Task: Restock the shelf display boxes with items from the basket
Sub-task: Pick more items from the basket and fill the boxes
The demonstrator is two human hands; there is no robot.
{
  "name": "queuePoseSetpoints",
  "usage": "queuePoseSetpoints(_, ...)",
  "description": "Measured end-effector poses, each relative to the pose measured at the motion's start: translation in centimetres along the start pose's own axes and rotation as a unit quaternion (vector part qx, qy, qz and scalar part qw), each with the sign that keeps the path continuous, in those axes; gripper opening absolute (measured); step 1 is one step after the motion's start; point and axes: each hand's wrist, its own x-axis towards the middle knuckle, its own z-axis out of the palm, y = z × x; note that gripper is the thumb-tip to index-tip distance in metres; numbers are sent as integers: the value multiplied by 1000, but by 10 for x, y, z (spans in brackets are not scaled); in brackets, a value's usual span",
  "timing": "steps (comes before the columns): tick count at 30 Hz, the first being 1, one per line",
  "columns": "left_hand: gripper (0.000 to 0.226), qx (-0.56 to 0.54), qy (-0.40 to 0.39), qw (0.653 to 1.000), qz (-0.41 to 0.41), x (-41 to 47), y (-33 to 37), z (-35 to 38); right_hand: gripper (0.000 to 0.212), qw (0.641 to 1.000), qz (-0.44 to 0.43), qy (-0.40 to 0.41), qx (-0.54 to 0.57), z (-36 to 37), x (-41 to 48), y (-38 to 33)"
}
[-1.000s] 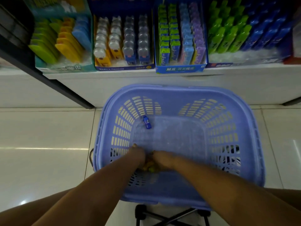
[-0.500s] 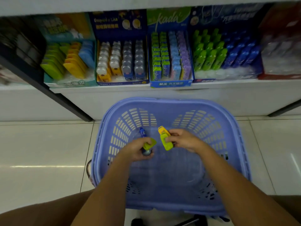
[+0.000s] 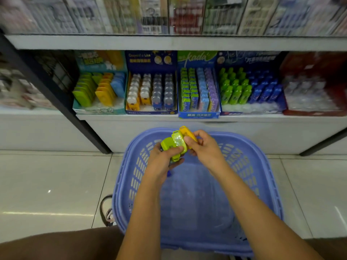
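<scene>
Gripping two green items point(image 3: 174, 145) in the curled fingers of the left hand point(image 3: 161, 162), pinching a yellow item point(image 3: 187, 133) in the right hand point(image 3: 204, 149), now lifting them out of the basket point(image 3: 249, 171) beneath the fingers, probably heading for the teal display box point(image 3: 99, 110) ahead-left of them.

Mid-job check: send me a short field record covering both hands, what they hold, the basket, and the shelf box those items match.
left hand: grips a lime-green plastic item
right hand: pinches a yellow plastic item
between hands: shiny lime-green wrapped item, holder unclear
basket: lilac slotted plastic basket, directly below the hands
likely target: teal cardboard display box holding green, yellow and blue items, left on the white shelf
step: items held above basket, not yet shelved
</scene>
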Motion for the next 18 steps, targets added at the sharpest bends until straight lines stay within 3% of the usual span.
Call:
queuePoseSetpoints(3, 29, -31, 11, 999, 40, -5, 26, -9, 5, 999, -37, -21, -5, 8, 5, -28)
queuePoseSetpoints(10, 19, -140, 88, 980, 112, -15, 74, -58, 29, 976, 17, -152, 153, 48, 36, -94)
queuePoseSetpoints(13, 20, -162, 121, 971, 132, -17, 85, -83, 26, 990, -84, -113, 8, 83, 54, -119)
queuePoseSetpoints(15, 28, -154, 141, 967, 144, -17, 89, -97, 16, 976, -173, -83, -104, 109, 66, -131)
queuePoseSetpoints(18, 35, -141, 164, 964, 155, -16, 90, -113, 35, 937, -258, -73, -223, 142, 81, -143)
